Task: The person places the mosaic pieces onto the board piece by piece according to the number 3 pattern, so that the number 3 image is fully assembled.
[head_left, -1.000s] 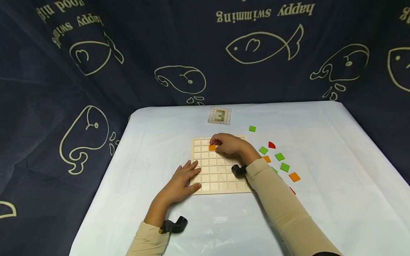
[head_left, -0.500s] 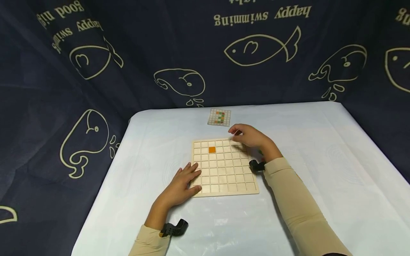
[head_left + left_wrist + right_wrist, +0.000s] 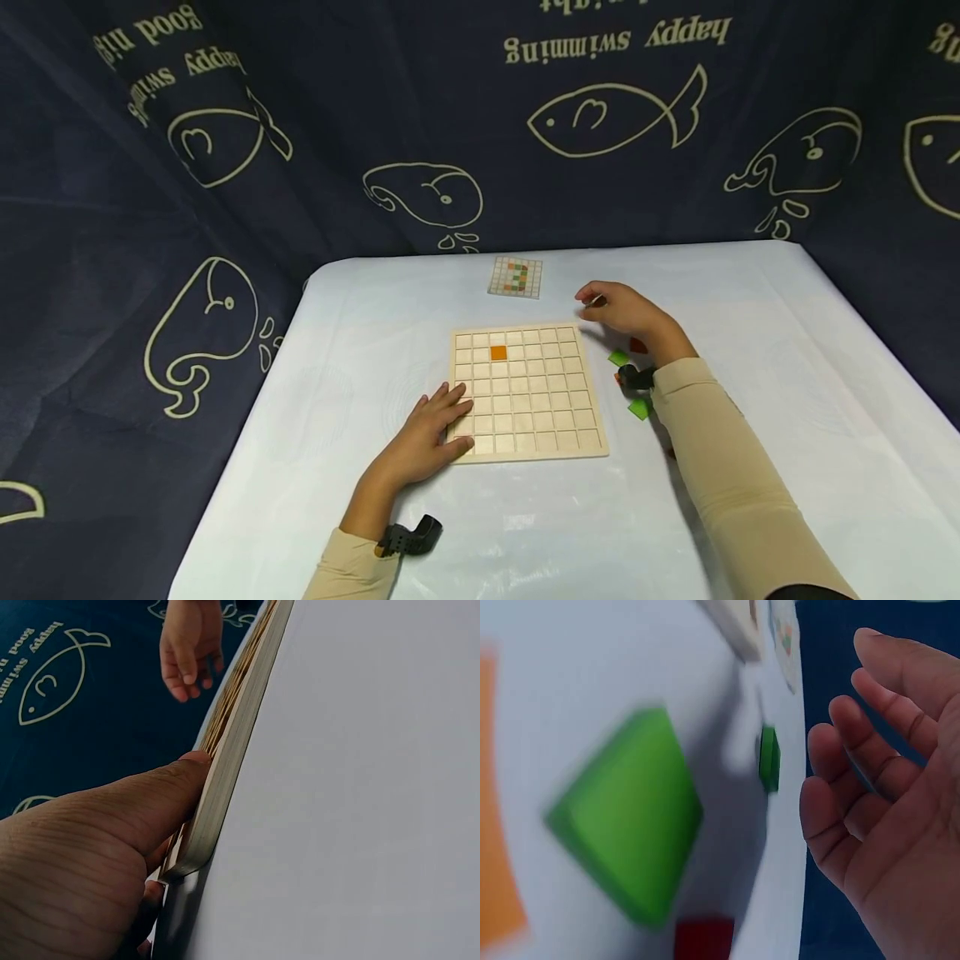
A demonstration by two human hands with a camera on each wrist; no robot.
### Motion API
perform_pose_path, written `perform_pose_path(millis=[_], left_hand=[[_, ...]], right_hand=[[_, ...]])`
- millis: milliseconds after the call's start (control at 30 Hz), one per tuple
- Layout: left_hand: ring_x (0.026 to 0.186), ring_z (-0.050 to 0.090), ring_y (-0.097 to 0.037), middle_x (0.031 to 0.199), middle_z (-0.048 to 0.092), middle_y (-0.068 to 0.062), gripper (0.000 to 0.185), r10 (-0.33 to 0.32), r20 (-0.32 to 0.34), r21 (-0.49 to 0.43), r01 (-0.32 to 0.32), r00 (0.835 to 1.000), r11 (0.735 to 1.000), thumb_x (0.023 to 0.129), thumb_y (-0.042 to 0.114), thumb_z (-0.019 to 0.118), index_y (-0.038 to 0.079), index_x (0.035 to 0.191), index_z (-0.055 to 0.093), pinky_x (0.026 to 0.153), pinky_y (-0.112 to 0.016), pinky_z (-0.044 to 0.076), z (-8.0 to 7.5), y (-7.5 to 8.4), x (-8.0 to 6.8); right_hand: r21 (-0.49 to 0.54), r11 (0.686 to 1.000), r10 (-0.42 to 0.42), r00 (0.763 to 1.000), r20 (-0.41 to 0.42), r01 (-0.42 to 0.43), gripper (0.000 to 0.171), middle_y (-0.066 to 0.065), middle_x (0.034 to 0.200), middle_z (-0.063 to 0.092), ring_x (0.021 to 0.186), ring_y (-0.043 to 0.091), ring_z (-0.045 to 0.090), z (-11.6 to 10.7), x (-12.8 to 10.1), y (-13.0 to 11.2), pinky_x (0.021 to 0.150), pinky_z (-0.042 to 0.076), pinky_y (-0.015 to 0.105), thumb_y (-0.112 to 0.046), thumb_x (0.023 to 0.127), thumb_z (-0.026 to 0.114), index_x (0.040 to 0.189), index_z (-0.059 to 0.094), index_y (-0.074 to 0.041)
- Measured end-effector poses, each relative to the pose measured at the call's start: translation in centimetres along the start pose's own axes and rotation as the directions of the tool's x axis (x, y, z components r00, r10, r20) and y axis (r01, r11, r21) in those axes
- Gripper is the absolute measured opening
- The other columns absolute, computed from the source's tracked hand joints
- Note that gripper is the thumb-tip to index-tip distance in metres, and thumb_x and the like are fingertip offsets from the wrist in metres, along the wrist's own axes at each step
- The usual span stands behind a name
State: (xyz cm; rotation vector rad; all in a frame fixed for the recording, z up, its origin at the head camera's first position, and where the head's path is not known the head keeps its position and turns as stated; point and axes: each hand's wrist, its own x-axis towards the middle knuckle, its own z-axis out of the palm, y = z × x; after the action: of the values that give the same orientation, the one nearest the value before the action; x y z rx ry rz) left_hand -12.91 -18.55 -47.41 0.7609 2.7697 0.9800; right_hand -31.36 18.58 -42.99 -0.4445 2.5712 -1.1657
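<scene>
A pale wooden grid board lies on the white table with one orange square tile in a cell of its upper left part. My left hand rests on the board's left edge, fingers spread. In the left wrist view the thumb lies along the board's rim. Past the board's far right corner, my right hand hovers with loosely bent fingers. The right wrist view shows nothing between those fingers, with a small green tile beyond them on the table.
Beside the board's right side lie green tiles and a red piece, partly hidden by the right forearm. A small printed pattern card lies behind the board. A dark cloth with fish drawings hangs around the table.
My right hand has left the orange tile in its cell and moved right, off the board, toward the loose pieces. The left hand has stayed on the board's edge.
</scene>
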Motion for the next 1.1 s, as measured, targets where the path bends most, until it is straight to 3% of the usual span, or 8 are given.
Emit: perform_pose_path(millis=[533,1100], left_hand=[[0.148,0.019,-0.035,0.157,0.035,-0.012,0.058,0.018,-0.023,0.012,-0.018,1.000,1.000,0.094,0.029,0.070,0.003,0.143,0.053,0.116,-0.060,0.011,0.0,0.0,-0.1],[0.149,0.018,-0.031,0.159,0.033,-0.010,0.059,0.010,-0.009,0.014,-0.010,1.000,1.000,0.094,0.030,0.069,0.005,0.145,0.052,0.117,-0.057,0.011,0.1,-0.1,0.1]], right_hand=[[-0.088,0.995,0.046,0.999,0.017,-0.044,0.034,0.019,0.125,0.055,0.109,0.032,0.049,-2.0,1.2,2.3,0.092,0.042,0.045,-0.012,0.098,0.060,0.131,0.057,-0.002],[-0.069,0.994,0.084,0.994,0.065,-0.080,0.042,0.023,0.138,0.048,0.125,0.036,0.043,-1.4,2.2,3.2,0.105,0.036,0.051,-0.007,0.096,0.063,0.136,0.052,0.001]])
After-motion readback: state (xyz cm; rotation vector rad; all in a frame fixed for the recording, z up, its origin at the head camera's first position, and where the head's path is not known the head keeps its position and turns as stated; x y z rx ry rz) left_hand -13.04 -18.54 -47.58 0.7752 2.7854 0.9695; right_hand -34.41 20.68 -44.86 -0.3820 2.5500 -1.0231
